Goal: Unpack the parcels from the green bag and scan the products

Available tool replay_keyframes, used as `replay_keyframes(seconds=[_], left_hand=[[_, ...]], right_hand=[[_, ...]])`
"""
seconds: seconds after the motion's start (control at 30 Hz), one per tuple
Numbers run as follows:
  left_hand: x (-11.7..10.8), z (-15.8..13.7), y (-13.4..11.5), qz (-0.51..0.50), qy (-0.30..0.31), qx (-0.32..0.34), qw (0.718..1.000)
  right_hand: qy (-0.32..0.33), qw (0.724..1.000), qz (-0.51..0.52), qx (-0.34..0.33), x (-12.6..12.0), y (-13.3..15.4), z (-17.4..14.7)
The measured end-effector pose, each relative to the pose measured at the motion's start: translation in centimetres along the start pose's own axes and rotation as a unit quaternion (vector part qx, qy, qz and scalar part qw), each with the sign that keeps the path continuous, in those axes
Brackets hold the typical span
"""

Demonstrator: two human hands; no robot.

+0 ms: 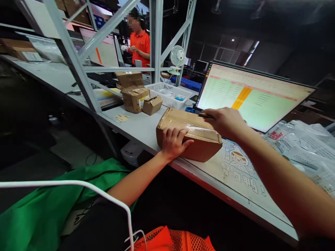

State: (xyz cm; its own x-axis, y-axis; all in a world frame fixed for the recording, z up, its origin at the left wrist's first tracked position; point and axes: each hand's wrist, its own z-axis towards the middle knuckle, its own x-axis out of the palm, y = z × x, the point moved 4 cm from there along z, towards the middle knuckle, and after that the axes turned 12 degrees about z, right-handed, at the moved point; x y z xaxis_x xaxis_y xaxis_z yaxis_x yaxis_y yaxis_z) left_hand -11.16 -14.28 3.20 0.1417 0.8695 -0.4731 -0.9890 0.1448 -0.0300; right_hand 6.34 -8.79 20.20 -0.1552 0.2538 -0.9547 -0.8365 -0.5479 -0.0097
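cardboard box on table edge, long axis 10-to-4 o'clock | left hand grip flat, open on near side | right hand grip closed on dark tool at far top edge | monitor at 1 o'clock

Open stretch of grey surface left of the taped cardboard box, up to the small cartons and white basket. Hemmed behind by the monitor, rightward by plastic mailer bags. Slanted steel frame barred the far left.
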Motion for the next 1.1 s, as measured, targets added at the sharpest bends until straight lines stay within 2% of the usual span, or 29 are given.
replay_keyframes(seconds=[0.1, 0.17, 0.27, 0.37, 0.47, 0.53, 0.67, 0.77, 0.83, 0.93, 1.0, 1.1], left_hand=[[0.4, 0.1, 0.3, -0.012, 0.009, 0.002, 1.0], [0.2, 0.0, 0.4, -0.014, 0.004, 0.007, 1.0], [-0.1, -0.3, 0.4, -0.015, 0.012, 0.007, 1.0], [-0.2, -0.4, 0.3, -0.023, 0.032, 0.004, 0.999], [0.0, -0.3, 0.4, -0.034, 0.041, 0.0, 0.999], [0.1, -0.3, 0.5, -0.042, 0.043, -0.004, 0.998], [-0.5, -0.3, 0.2, -0.054, 0.025, -0.003, 0.998], [-2.3, 0.7, 0.2, -0.056, 0.024, 0.007, 0.998], [-3.5, 2.5, 0.6, -0.066, 0.063, 0.022, 0.996], [-4.5, 6.9, 1.7, -0.096, 0.138, 0.069, 0.983], [-3.9, 10.3, 2.6, -0.091, 0.188, 0.125, 0.97], [-1.0, 14.1, 3.4, -0.056, 0.309, 0.202, 0.928]], right_hand=[[0.047, 0.992, -0.019, -0.115, 2.3, 7.0, 4.7], [0.061, 0.984, -0.027, -0.167, 3.7, 9.9, 6.7], [0.08, 0.977, -0.044, -0.19, 5.2, 11.6, 7.8], [0.099, 0.977, -0.068, -0.175, 5.4, 11.0, 7.2], [0.126, 0.974, -0.108, -0.155, 4.6, 8.7, 5.1], [0.146, 0.971, -0.141, -0.124, 3.6, 5.8, 3.0], [0.158, 0.965, -0.203, -0.038, 1.4, -2.4, -2.5], [0.151, 0.96, -0.231, 0.041, 1.4, -8.9, -7.0], [0.148, 0.963, -0.204, 0.091, 3.1, -12.2, -10.0], [0.119, 0.976, -0.132, 0.128, 7.8, -14.8, -14.3], [0.085, 0.981, -0.1, 0.146, 11.4, -15.8, -16.9], [0.047, 0.983, -0.063, 0.164, 15.7, -16.9, -19.9]])
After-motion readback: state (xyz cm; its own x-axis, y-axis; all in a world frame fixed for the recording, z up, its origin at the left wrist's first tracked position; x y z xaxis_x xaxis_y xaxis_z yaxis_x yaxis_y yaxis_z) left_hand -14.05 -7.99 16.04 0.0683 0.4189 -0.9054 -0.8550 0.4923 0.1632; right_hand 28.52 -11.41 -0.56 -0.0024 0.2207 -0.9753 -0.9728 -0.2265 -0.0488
